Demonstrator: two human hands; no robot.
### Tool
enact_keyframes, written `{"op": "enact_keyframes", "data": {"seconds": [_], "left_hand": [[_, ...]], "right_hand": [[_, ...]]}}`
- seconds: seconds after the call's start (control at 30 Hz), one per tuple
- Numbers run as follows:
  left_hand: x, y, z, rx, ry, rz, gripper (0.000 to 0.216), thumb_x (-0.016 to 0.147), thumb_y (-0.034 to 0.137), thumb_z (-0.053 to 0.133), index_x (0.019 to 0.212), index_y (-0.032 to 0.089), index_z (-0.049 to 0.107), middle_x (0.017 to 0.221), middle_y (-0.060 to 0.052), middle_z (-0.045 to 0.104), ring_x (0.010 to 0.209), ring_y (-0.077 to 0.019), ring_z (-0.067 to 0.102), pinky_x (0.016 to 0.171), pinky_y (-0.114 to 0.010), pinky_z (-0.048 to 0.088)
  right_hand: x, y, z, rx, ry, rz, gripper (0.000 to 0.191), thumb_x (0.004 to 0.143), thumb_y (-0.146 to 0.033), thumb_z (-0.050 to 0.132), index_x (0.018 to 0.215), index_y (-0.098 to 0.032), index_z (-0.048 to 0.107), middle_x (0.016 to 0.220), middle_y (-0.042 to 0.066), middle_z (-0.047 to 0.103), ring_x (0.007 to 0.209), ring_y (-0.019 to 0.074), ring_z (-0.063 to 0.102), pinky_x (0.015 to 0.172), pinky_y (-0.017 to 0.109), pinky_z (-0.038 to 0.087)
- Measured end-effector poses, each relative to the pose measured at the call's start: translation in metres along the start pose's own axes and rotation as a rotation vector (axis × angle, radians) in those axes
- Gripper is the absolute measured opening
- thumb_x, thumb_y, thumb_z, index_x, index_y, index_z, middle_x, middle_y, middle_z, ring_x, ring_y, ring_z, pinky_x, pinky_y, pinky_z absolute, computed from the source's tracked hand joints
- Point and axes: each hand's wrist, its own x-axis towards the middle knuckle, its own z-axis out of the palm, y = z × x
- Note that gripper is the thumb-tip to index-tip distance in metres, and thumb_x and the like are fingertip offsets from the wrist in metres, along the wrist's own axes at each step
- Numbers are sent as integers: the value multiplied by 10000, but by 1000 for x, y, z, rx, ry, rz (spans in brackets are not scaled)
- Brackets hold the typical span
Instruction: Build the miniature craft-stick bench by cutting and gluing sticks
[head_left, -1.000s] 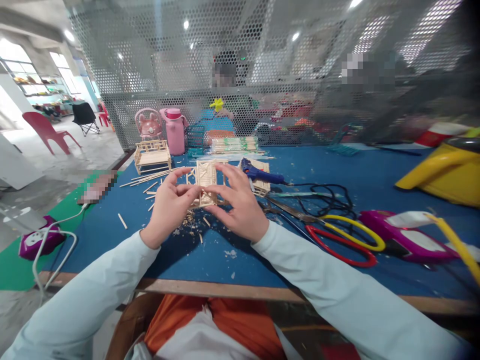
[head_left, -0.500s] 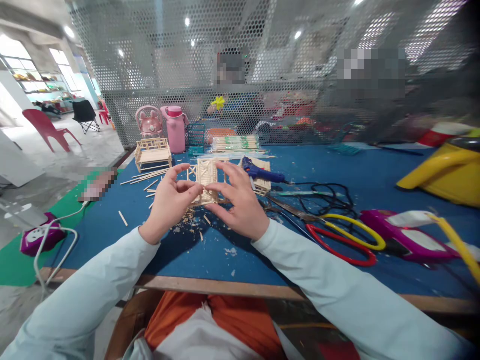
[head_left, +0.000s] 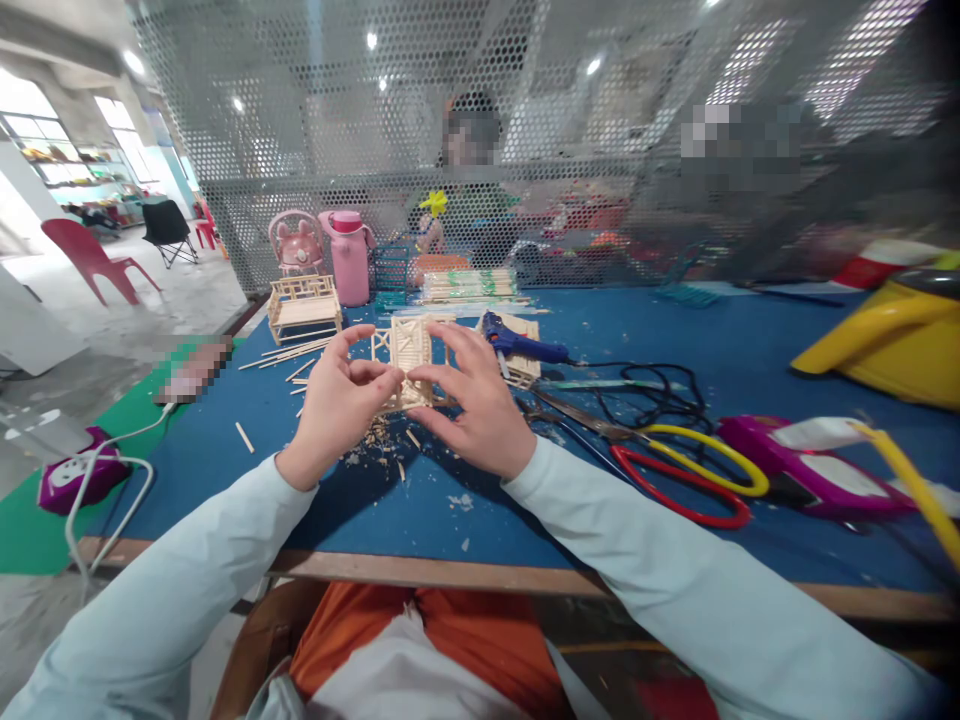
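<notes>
Between my two hands is a small wooden stick model (head_left: 410, 347), a frame of thin pale sticks with crossed braces and a slatted panel. My left hand (head_left: 335, 405) pinches its lower left side with thumb and fingertips. From the right, my right hand (head_left: 478, 405) grips it, fingertips on the top and middle and the thumb below. Whether a loose stick is also in the fingers cannot be seen. Shavings and stick scraps (head_left: 375, 435) lie under the model. Behind my right hand, a blue glue gun (head_left: 525, 343) rests against another stick piece (head_left: 519, 372).
A finished-looking mini stick bench (head_left: 304, 308), pink bottle (head_left: 349, 260) and bundled sticks (head_left: 472, 286) stand at the back before a perforated metal screen (head_left: 337, 120). Scissors (head_left: 690, 470), a black cord (head_left: 660, 395), a purple power strip (head_left: 817, 470) and a yellow container (head_left: 892, 340) lie right.
My hands keep nearly the same hold on the stick model. The view has shifted slightly. Behind the screen, a person's head and body have moved.
</notes>
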Motion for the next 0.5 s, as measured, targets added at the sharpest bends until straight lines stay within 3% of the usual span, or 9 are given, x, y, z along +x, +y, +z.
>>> {"op": "enact_keyframes", "data": {"seconds": [0.13,0.33,0.5], "left_hand": [[0,1,0,-13,-1,-2,567,643,157,672,1156,140,430,621,25,640,516,-87,575,522,-197,443],[0,2,0,-22,2,-12,584,627,161,687,1152,137,431,618,24,633,535,-93,584,535,-199,449],[0,3,1,-11,3,-2,580,629,156,684,1151,141,430,614,27,634,531,-91,578,541,-205,449]], "right_hand": [[0,0,1,13,-11,18,270,811,-408,573,1012,-229,590,1407,104,405,1314,281,337,1064,540,276],[0,3,1,57,21,16,463,781,-447,600,1161,-218,467,1361,151,462,1298,279,375,1059,538,289],[1,4,1,59,35,1,447,772,-439,617,1124,-207,466,1344,164,476,1283,285,394,1051,529,314]]}}
